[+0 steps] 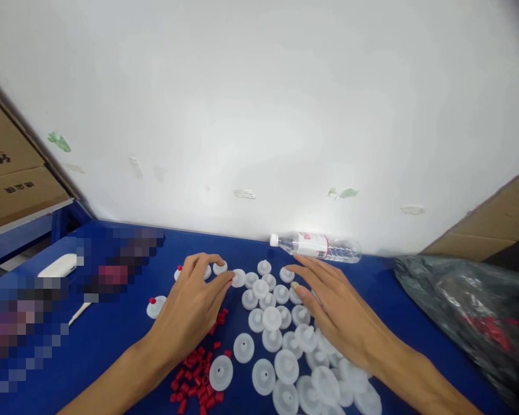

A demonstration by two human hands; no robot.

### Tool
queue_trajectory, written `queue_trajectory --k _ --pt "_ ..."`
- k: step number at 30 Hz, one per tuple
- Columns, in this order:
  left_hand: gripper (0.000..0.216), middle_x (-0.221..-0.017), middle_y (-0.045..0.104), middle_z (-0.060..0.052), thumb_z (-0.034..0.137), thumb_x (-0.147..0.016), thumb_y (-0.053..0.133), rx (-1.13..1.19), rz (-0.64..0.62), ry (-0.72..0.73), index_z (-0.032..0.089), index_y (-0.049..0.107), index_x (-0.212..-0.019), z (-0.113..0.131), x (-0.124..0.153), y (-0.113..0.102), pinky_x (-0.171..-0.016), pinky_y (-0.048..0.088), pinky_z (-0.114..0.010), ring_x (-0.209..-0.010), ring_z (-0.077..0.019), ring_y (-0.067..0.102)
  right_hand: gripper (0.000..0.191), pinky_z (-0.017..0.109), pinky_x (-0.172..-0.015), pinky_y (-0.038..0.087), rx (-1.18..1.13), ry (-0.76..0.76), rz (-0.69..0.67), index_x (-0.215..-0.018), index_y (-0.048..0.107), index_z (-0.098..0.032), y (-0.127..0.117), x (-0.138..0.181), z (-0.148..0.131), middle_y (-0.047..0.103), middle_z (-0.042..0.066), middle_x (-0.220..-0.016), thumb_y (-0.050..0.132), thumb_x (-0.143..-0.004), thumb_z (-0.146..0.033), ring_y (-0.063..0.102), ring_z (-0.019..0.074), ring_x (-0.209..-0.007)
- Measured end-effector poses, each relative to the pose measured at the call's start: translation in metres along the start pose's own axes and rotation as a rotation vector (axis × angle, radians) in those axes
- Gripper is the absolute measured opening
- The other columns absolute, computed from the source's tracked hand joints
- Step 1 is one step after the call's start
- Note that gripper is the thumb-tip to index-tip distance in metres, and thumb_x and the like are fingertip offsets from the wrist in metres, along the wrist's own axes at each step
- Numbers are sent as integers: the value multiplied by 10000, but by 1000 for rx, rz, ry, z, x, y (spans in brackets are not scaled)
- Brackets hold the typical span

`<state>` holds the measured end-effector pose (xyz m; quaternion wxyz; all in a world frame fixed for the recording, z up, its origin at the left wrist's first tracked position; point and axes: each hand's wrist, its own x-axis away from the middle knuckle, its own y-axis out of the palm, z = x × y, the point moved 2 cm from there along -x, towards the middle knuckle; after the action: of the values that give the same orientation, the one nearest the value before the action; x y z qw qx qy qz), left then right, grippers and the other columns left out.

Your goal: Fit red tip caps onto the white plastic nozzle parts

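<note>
Several translucent white plastic discs with raised centre spouts [272, 317] lie loosely spread between and under my hands. My left hand [194, 297] is bent at the fingers, its index fingertip and thumb apart, close to a white disc [219, 267] and another disc [239, 278]. A small reddish spot by its thumb tip is unclear. My right hand [333, 300] has its index finger and thumb spread around a disc [286, 274] at the back of the spread. Small red caps [194, 372] lie in a heap below my left wrist. Two discs bear red caps, one a disc [156, 308] left of that wrist.
A clear plastic bottle [320, 246] lies on its side against the white wall [259, 115]. At right sits a dark plastic bag [462, 323] with red pieces showing. A white case [57, 266] rests at left. Cardboard boxes [21, 167] stand beyond the blue table [112, 328].
</note>
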<state>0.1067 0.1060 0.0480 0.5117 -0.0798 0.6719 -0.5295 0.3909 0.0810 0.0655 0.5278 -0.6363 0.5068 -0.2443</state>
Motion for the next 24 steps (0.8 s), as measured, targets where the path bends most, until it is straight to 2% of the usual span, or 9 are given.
queue_trajectory --k 2,8,14,17,20,22,24 --pt "219 -1297 557 -125 152 -1038 567 -28 -31 10 226 708 -1189 -4 3 7 -842 594 -427 -1163 -302 523 599 676 -1267 344 -8 34 -77 -1575 521 -268 6 -2 6 442 50 -1691 255 -1135 -574 338 316 -1606" --pt "417 -1344 534 -151 -24 -945 536 -102 -107 22 236 712 -1219 -5 8 16 -843 608 -495 -1207 -355 506 666 661 -1325 212 -17 54 -183 -1619 467 -260 11 -7 8 431 24 -1690 215 -1125 -629 300 295 -1621" --pt "399 -1339 567 -158 -6 -959 520 -137 -121 30 217 714 -1228 -7 7 15 -925 601 -539 -1221 -357 515 645 663 -1308 259 -38 20 -194 -1600 489 -238 11 -7 8 479 29 -1660 236 -1134 -606 354 291 -1599" --pt "367 -1443 547 -181 111 -1023 521 -136 -120 22 203 673 -1344 -6 6 13 -1056 560 -595 -1370 -389 482 612 633 -1300 294 -41 -10 -122 -1561 540 -217 8 -7 9 542 45 -1618 263 -1144 -569 415 278 -1568" --pt "448 -1682 339 -196 271 -1088 464 -113 -135 -12 229 533 -1529 -4 4 5 -1154 465 -684 -1585 -446 268 544 621 -1279 317 -44 -41 -5 -1500 599 -222 1 -8 10 626 51 -1542 291 -1155 -509 510 263 -1501" --pt "537 -1784 134 -173 297 -1116 351 -64 -147 -41 272 343 -1653 -3 4 -2 -1170 398 -751 -1647 -456 110 477 621 -1247 343 -50 -62 87 -1428 649 -251 -6 -9 9 700 30 -1449 312 -1160 -457 563 259 -1447" --pt "583 -1810 7 -156 285 -1122 269 -26 -154 -56 287 193 -1700 -4 4 -7 -1172 339 -795 -1660 -459 16 418 591 -1218 363 -56 -93 180 -1314 703 -274 -12 -8 6 772 0 -1299 334 -1162 -400 587 249 -1404"
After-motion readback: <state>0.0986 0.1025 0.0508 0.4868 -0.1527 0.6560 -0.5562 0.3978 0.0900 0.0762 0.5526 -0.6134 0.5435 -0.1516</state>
